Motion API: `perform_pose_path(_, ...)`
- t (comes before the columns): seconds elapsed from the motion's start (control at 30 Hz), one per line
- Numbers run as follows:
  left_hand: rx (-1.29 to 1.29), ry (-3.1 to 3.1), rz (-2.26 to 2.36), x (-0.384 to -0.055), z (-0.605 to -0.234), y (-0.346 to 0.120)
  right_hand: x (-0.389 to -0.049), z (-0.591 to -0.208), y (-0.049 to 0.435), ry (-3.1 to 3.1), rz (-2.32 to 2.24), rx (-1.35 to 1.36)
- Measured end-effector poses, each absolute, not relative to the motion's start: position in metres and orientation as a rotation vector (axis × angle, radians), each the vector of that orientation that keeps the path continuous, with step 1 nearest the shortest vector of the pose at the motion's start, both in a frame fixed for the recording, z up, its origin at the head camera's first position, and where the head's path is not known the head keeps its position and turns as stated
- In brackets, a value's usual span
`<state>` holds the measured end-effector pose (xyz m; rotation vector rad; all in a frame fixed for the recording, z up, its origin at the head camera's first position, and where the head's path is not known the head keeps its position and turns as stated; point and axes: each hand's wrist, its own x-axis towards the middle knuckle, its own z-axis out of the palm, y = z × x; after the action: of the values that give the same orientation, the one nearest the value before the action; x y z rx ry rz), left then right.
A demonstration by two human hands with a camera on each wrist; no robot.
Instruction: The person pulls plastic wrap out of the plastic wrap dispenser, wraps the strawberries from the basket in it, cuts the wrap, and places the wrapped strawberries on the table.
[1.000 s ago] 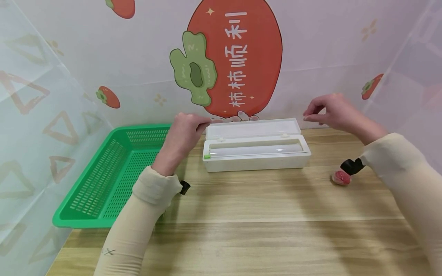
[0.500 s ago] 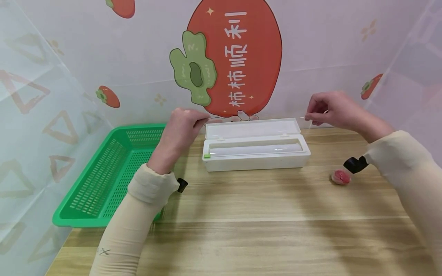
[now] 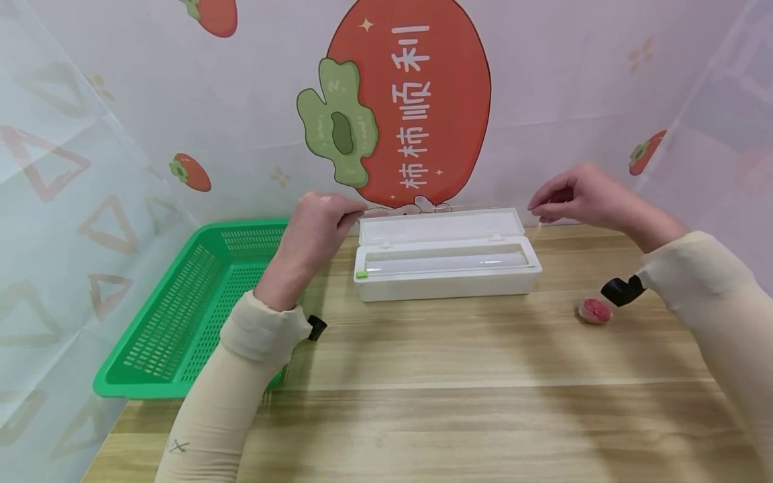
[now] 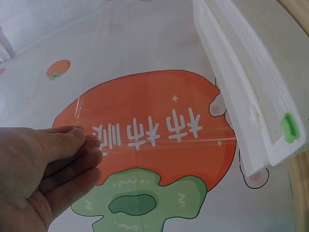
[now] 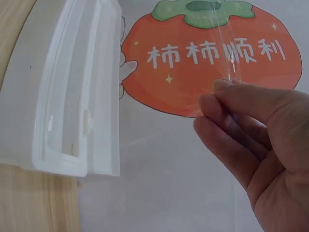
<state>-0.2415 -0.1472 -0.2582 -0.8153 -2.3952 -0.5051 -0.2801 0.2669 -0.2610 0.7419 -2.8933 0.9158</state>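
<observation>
A sheet of clear plastic wrap [image 4: 169,139] stretches between the two hands, visible mainly by its glints. My left hand [image 3: 317,225] pinches one end of it between thumb and fingers, above the left end of a white cling film dispenser [image 3: 447,286]. The other end is pinched by my right hand [image 3: 582,198], to the right of the dispenser. The dispenser's lid [image 3: 443,227] is raised toward the wall. Inside it lies a film roll [image 3: 447,262], and a green slide cutter [image 3: 362,274] sits at its left end. How far the wrap hangs down cannot be made out.
On the left of the wooden table [image 3: 423,402] stands a green plastic basket [image 3: 157,322], beside my left forearm. A small round item with a pink-red top [image 3: 595,310] lies below my right wrist. A printed sheet [image 3: 543,80] covers the wall behind.
My left hand has shifted slightly to the left. The right hand moved a little right, then back left, its fingers still together. Dispenser, basket and round item have stayed in place.
</observation>
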Motion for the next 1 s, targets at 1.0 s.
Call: perform_pose_path(1.0, -0.838, -2.303, -0.588, -0.231, -0.249, -0.158, -0.271, -0.239, 0.280, -2.886, 1.068, 0.665)
